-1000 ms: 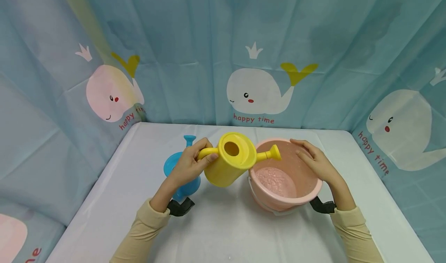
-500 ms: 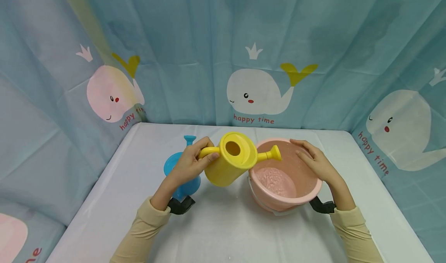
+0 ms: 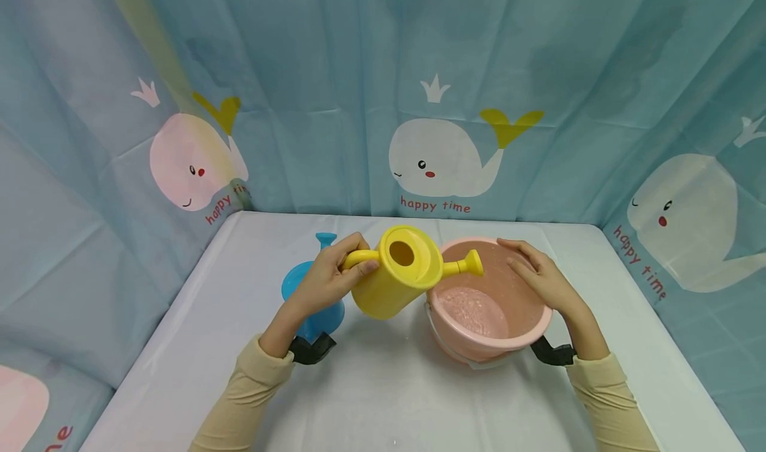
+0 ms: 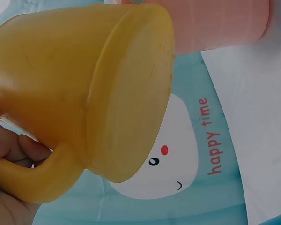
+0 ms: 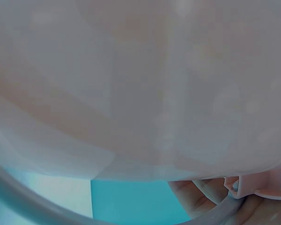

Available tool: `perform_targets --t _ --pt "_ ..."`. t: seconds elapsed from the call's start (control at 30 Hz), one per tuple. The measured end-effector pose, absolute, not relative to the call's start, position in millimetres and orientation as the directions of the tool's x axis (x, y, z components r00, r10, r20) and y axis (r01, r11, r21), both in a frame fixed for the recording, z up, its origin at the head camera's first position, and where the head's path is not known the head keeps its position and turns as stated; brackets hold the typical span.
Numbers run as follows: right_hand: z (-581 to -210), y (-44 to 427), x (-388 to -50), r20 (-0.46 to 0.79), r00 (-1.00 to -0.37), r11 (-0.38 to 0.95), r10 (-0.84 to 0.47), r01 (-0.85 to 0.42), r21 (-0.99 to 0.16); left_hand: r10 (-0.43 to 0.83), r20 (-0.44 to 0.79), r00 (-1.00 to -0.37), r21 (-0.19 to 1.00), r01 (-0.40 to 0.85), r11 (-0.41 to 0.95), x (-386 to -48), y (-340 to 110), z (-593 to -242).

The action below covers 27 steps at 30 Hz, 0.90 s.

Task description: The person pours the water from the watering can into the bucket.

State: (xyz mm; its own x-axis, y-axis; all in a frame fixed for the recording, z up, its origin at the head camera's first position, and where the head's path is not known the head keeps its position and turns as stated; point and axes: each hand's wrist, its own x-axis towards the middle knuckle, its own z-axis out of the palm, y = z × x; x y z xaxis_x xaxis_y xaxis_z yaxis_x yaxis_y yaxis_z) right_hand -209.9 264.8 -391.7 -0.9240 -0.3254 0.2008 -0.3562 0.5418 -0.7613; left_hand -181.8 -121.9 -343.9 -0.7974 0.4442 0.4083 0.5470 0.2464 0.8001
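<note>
Gripped by its handle in my left hand (image 3: 332, 276), a yellow watering can (image 3: 389, 292) hangs tilted above the table. Its spout points right, with the sprinkler head over the opening of a pink bucket (image 3: 455, 339). The left wrist view shows the can's base (image 4: 131, 98) and my fingers (image 4: 14, 147) round the handle. Rippled water (image 3: 475, 312) lies in the bucket; no clear stream from the spout can be made out. My right hand (image 3: 547, 279) holds the bucket's right rim, thumb inside and fingers outside, close to the handle mount (image 5: 243, 185).
A blue watering can (image 3: 326, 319) stands on the white table (image 3: 383, 399) behind my left hand and is partly hidden by it. Blue whale-print curtains (image 3: 335, 153) enclose the back and both sides. The bucket's pale handle (image 3: 479, 365) hangs down at its front.
The yellow watering can has shifted very slightly right, tilting a touch more towards the bucket. My right hand and the bucket have stayed almost still.
</note>
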Motion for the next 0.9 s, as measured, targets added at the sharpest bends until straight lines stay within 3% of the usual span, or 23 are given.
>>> perform_targets --t 0.9 --pt "-392.4 265.6 -209.7 0.221 -0.917 0.533 -0.332 -0.376 -0.758 0.466 0.413 -0.782 0.789 0.563 0.246 -184.6 -121.8 -341.0"
